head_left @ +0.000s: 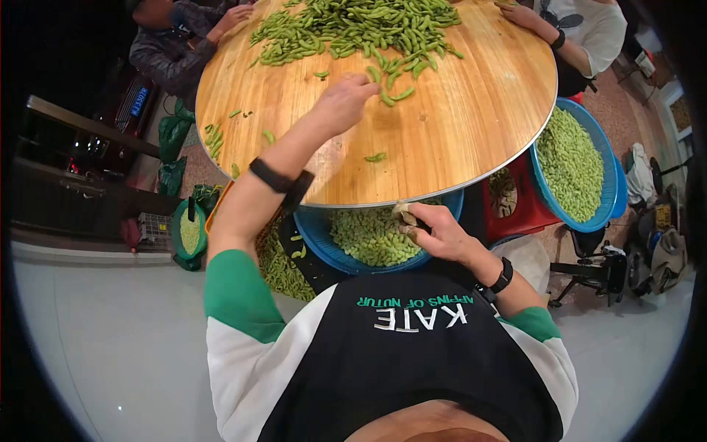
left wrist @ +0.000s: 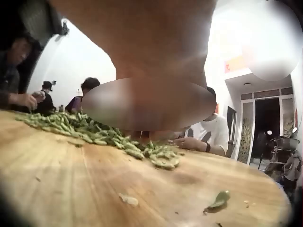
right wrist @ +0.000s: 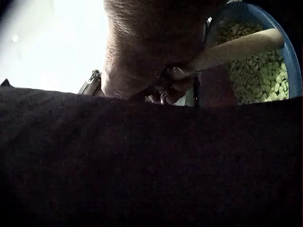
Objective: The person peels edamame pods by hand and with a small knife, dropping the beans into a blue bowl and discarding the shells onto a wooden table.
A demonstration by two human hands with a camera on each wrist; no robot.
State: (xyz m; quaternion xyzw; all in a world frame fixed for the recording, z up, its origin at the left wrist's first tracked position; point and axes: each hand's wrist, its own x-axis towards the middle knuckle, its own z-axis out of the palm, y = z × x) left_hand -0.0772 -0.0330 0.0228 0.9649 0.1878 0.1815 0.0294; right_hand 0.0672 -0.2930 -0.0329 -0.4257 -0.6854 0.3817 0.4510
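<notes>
At the near edge of a heap of green soybean pods (head_left: pixel 361 26), my left hand (head_left: pixel 342 107) reaches over the round wooden table (head_left: pixel 456 132). Its fingertips are right at a few loose pods (head_left: pixel 402 94); I cannot tell whether they pinch one. A blur covers these fingers in the left wrist view. My right hand (head_left: pixel 445 234) is by the near table rim, above a blue basket (head_left: pixel 317 243) of shelled beans (head_left: pixel 372 237). Its thumb and forefinger pinch a small pale brownish thing (head_left: pixel 404 214). Dark cloth hides much of that hand in the right wrist view.
Single pods (head_left: pixel 375 157) lie about the table. A second blue basket (head_left: pixel 613 184) of shelled beans stands at the right, beside a red stool (head_left: pixel 526 202). Pods fill a container (head_left: pixel 280 269) at my left. Other people (head_left: pixel 582 37) sit across the table.
</notes>
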